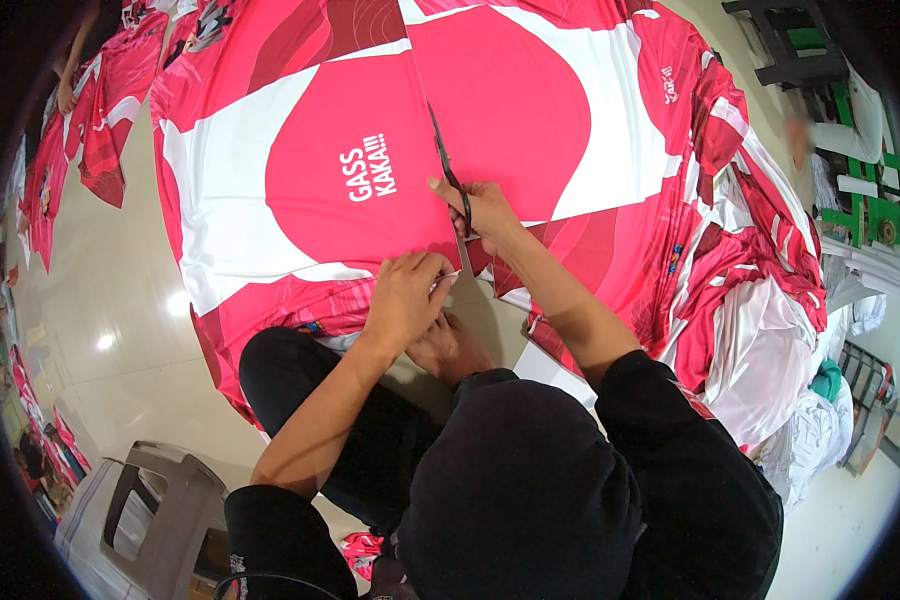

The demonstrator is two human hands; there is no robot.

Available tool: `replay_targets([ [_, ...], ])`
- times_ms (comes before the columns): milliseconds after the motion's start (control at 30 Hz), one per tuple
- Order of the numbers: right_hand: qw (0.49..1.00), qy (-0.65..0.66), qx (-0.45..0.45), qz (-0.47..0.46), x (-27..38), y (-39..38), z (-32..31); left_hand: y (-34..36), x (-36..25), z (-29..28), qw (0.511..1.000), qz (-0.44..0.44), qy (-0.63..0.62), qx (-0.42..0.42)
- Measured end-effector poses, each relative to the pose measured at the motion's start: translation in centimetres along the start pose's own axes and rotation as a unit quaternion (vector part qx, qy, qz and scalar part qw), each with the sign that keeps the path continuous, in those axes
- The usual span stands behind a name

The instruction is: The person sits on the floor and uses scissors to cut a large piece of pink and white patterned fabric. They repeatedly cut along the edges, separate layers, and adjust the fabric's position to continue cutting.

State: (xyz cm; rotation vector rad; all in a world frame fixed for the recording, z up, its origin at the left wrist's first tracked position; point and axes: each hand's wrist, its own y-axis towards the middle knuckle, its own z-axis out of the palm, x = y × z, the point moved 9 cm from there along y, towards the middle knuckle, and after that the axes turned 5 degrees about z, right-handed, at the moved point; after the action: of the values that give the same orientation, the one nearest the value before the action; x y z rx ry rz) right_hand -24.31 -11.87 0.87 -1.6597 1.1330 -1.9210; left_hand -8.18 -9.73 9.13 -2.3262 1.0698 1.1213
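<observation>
A wide sheet of pink, white and maroon printed fabric (pixel 510 90) lies spread over the floor in front of me. Black-handled scissors (pixel 444 152) are in my right hand (pixel 487 212), fingers closed round the handles. Their blades point away from me along the line between two printed panels. Nearer to me, behind the scissors, the fabric is parted and floor shows through the gap. My left hand (pixel 406 295) pinches the near edge of the left panel, just left of that gap. Its fingertips partly cover the edge they hold.
My bare foot (pixel 452 348) rests just beyond the left hand. Heaped red and white cloth (pixel 755 335) lies at the right. A grey-brown plastic stool (pixel 175 500) stands at the lower left. Green metal frames (pixel 875 205) are at the far right. Another person's arm (pixel 67 88) reaches toward cloth at the upper left.
</observation>
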Motion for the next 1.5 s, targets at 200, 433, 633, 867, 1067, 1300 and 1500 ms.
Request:
replay_targets([
  [200, 1.0, 0.01, 0.006, 0.008, 0.5, 0.1, 0.1, 0.0, -0.1, -0.2, 1.0, 0.012, 0.003, -0.008],
  [433, 1.0, 0.004, 0.022, 0.01, 2.3, 1.7, 0.6, -0.1, 0.0, 0.0, 1.0, -0.002, 0.001, 0.002],
  [633, 1.0, 0.014, 0.014, 0.01, 2.4, 2.9, 0.4, -0.1, 0.2, 0.3, 1.0, -0.007, -0.001, 0.016],
  [867, 1.0, 0.01, 0.023, -0.011, 2.1, 3.6, 0.4, 0.0, 0.0, 0.1, 1.0, 0.0, 0.0, 0.016],
  [1067, 0.999, 0.013, 0.039, -0.001, 2.7, 3.5, 0.5, 0.1, -0.1, -0.2, 1.0, 0.003, 0.0, 0.011],
  [1300, 0.998, 0.035, 0.053, -0.002, 5.0, 4.9, 1.3, 0.2, -0.4, -0.4, 1.0, 0.009, 0.001, 0.006],
  [1500, 0.998, 0.043, 0.035, -0.009, 5.5, 5.4, 1.3, 0.3, -0.5, -0.5, 1.0, 0.006, 0.001, 0.011],
])
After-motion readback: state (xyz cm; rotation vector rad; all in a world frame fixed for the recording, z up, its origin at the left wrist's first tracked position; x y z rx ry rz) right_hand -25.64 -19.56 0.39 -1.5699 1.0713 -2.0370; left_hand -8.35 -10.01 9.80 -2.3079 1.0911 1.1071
